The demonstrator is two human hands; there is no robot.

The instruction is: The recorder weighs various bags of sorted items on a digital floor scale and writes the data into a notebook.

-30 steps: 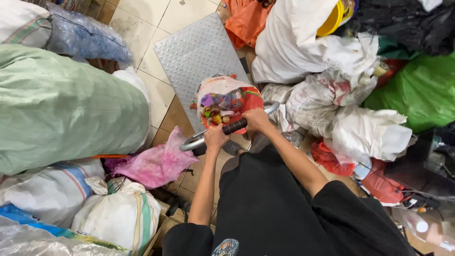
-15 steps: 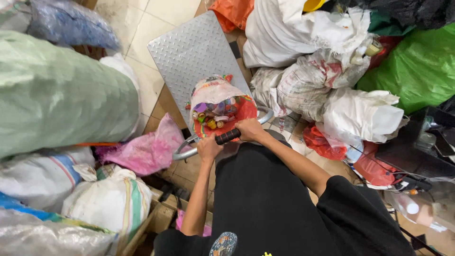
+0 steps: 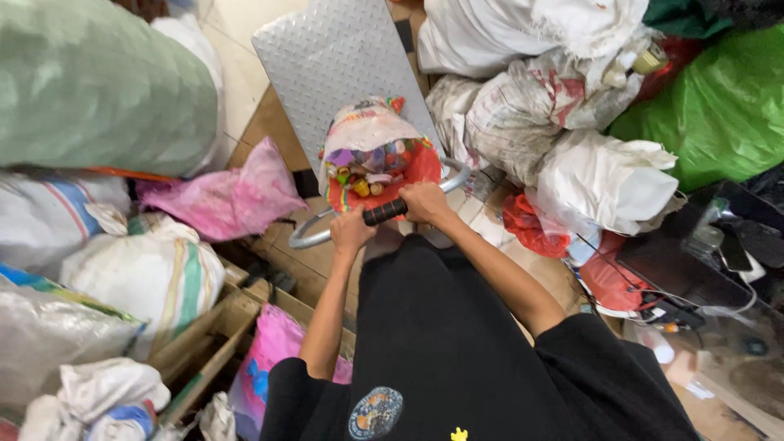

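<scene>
Both hands are gripping the cart handle: left hand and right hand each clamped around it. A red bag is sitting on the cart's metal deck, touching the handle.

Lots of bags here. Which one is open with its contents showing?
The red-and-white bag on the metal platform, just beyond the handle both hands grip. Its mouth gapes, showing small colourful items; the surrounding white, green and pink sacks look closed or bunched.
</scene>
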